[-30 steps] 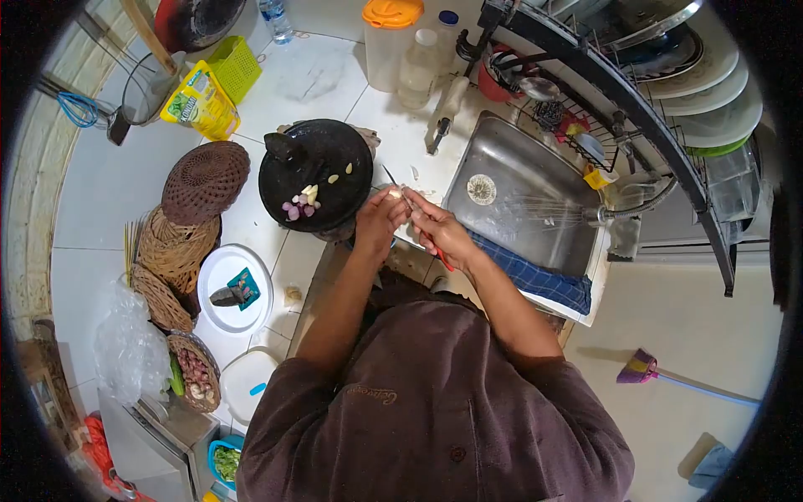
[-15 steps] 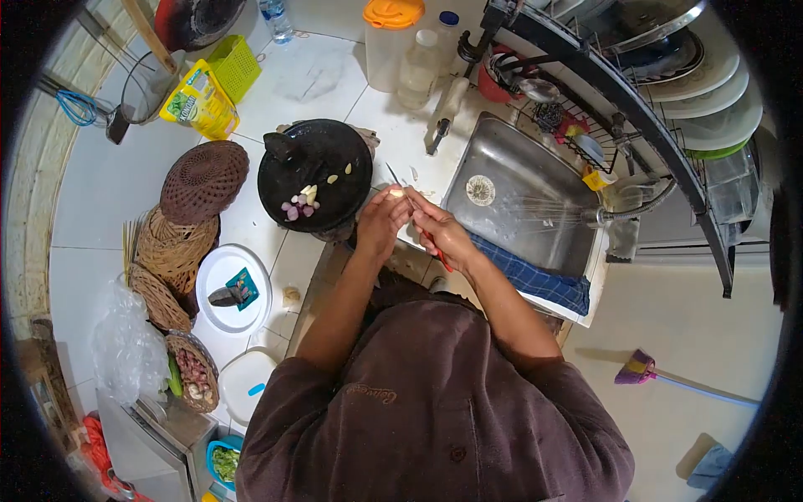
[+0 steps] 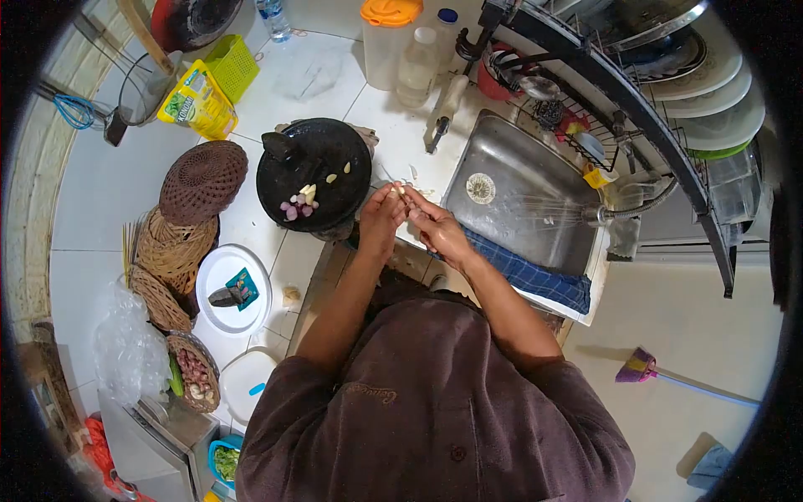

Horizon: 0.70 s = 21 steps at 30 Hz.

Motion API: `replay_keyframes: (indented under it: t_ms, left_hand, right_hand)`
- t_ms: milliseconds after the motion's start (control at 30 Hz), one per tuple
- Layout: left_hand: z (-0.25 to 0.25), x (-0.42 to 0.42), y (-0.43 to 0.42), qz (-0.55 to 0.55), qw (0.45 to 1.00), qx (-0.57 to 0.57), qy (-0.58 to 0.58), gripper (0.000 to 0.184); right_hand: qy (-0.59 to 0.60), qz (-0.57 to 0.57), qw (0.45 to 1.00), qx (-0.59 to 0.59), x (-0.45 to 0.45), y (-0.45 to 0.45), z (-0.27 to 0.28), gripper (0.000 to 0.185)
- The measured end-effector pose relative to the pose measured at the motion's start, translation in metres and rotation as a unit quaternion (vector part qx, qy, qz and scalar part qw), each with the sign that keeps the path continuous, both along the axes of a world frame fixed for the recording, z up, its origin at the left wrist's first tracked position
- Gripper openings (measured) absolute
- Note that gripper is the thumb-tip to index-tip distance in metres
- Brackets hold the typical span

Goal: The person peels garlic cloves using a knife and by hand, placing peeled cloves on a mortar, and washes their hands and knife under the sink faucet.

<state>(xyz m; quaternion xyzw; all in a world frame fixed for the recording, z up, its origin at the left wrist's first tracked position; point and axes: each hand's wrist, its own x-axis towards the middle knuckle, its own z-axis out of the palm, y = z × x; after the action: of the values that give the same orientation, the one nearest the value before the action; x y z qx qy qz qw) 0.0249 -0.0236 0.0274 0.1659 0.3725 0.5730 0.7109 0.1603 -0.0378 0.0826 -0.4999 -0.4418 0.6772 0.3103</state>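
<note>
A pale garlic clove (image 3: 400, 191) is pinched at the fingertips of my left hand (image 3: 381, 222), close to the counter's front edge. Right beside it, the fingers of my right hand (image 3: 441, 236) are curled, with their tips meeting the left fingertips at the clove. No blade or handle shows now, and what the right palm holds is hidden. A black stone mortar (image 3: 314, 176) stands just left of the hands, bearing peeled shallots (image 3: 293, 207) and several garlic cloves (image 3: 309, 194). Bits of peel (image 3: 429, 193) lie on the counter near the sink.
To the right are a metal sink (image 3: 502, 167) with running water, a blue cloth (image 3: 535, 274) over its front edge and a dish rack (image 3: 669, 125). On the left stand woven baskets (image 3: 171, 243), a white plate (image 3: 209, 289) and a basket of shallots (image 3: 196, 376).
The knife with the red handle, seen in my right hand before, has gone out of sight. My right fingertips have closed in on the clove beside the left ones.
</note>
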Motion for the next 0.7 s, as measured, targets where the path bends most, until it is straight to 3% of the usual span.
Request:
replay_keyframes:
  t_ms: [100,200,300,400,500,633,700]
  left_hand:
    - [-0.007,0.0,0.0,-0.003,1.0,0.02,0.021,0.026]
    - [-0.01,0.002,0.001,0.007,0.999,0.02,0.034,0.026]
    - [0.003,0.003,0.002,0.01,0.998,-0.004,0.055,0.025]
    - [0.005,-0.003,0.005,0.0,1.0,-0.013,0.017,0.021]
    - [-0.007,-0.015,0.009,-0.017,0.999,-0.017,-0.047,0.021]
    - [-0.005,-0.02,0.008,-0.043,0.992,-0.05,-0.108,0.024]
    - [0.001,-0.022,0.008,-0.056,0.992,-0.059,-0.098,0.024]
  right_hand:
    - [-0.084,-0.011,0.977,0.194,-0.001,0.002,-0.037,0.043]
    - [-0.132,-0.006,0.981,0.141,-0.001,0.003,-0.025,0.039]
    - [-0.152,-0.043,0.961,0.227,-0.001,0.003,-0.044,0.038]
    - [-0.031,-0.078,0.996,-0.008,0.001,0.003,-0.007,0.039]
    - [0.041,-0.135,0.989,-0.054,0.004,0.006,0.003,0.04]
    - [-0.03,-0.028,0.993,-0.106,0.019,0.022,-0.012,0.043]
    - [-0.089,-0.046,0.994,-0.045,0.013,0.023,-0.002,0.045]
